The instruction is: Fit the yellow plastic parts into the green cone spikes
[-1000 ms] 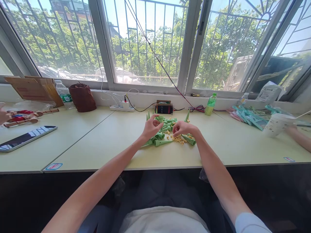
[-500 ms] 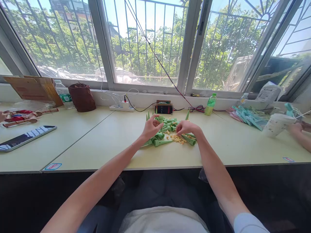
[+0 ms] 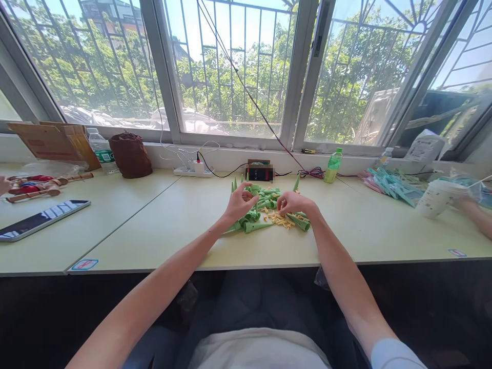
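Note:
A heap of green cone-shaped plastic pieces lies on the table in front of me, some on their sides, several standing tip up. My left hand is at the left of the heap, thumb and fingers curled around a green cone, which they partly hide. Small yellow pieces are scattered among the cones and gathered at the right. Just over them, my right hand points down with its fingertips pinched together. Whatever is between those fingertips is too small to make out.
Behind the heap stands a phone-like black display by a power strip. A green bottle is farther right. At the right, another person's hand is near a white cup. A large phone lies left.
My right hand has shifted very slightly left, while my left hand has stayed in place. At the far right, the other person's hand and a light-blue item by the cup have moved.

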Tool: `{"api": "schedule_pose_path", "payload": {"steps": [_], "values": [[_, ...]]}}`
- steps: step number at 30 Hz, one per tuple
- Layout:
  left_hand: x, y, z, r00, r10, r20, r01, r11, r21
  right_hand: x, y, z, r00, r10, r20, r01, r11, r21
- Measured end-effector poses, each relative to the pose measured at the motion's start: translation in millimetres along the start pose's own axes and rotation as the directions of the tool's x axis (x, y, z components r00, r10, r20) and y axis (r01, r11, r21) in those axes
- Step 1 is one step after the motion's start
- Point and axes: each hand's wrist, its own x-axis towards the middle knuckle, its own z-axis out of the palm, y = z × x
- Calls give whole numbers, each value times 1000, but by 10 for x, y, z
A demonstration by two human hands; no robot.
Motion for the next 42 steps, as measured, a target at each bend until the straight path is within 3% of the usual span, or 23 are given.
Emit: {"api": "schedule_pose_path", "payload": {"steps": [6,12,17,22,36,42], "values": [[-6,18,3,999,-40,10,40,999,-10,-11,9,-5,987,-105,-123,129,970,206],[2,-7,6,996,-77,46,80,995,-65,28,-140,95,874,-280,-397,463,728,506],[15,-45,12,995,-74,60,79,993,-91,113,-307,256,856,-245,-455,501,612,613],[7,-25,8,996,-60,64,65,995,-82,241,-288,351,814,-202,-545,558,531,638],[1,-18,-5,997,-38,71,41,998,-45,266,-278,389,798,-139,-586,505,684,526],[5,-47,-7,997,-12,70,13,1000,-6,278,-274,403,787,-149,-598,508,707,492]]}}
